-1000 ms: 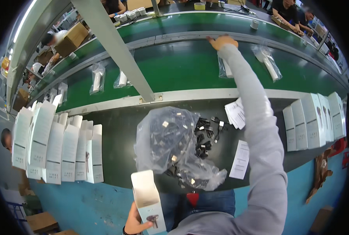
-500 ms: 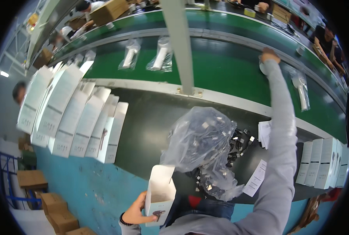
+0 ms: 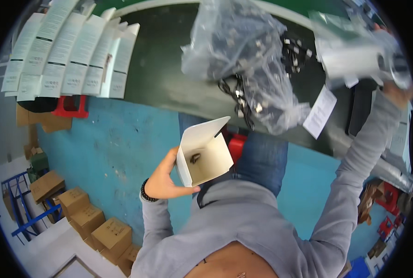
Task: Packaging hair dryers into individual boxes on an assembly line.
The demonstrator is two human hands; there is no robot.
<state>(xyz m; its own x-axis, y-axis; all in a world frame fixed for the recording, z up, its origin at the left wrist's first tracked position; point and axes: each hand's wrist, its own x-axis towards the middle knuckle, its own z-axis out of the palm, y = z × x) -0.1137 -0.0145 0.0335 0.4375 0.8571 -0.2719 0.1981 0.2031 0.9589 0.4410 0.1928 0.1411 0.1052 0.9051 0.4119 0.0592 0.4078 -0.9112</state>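
Observation:
My left hand [image 3: 162, 180] is closed round the side of a white cardboard box [image 3: 218, 164], whose flap stands up. The box mouth faces up, and a small dark coiled cable [image 3: 195, 158] lies inside. At the far right my right hand [image 3: 398, 92] grips a white cylindrical device [image 3: 355, 62] in a clear plastic bag, blurred by motion. Beneath and left of it, a printed white slip [image 3: 320, 111] lies on the dark table. A large clear plastic bag [image 3: 236, 41] of cables rests mid-table, with black cables [image 3: 238, 98] spilling out beside it.
Several white boxes [image 3: 72, 55] stand in a row at the table's left end. The dark table [image 3: 158, 69] has its near edge just beyond my lap. Brown cartons [image 3: 111, 234] and a blue rack [image 3: 35, 222] are on the floor at lower left.
My right hand has come back from the green conveyor toward me with the bagged white device. My left hand has tilted the box so its inside shows. The view has swung downward.

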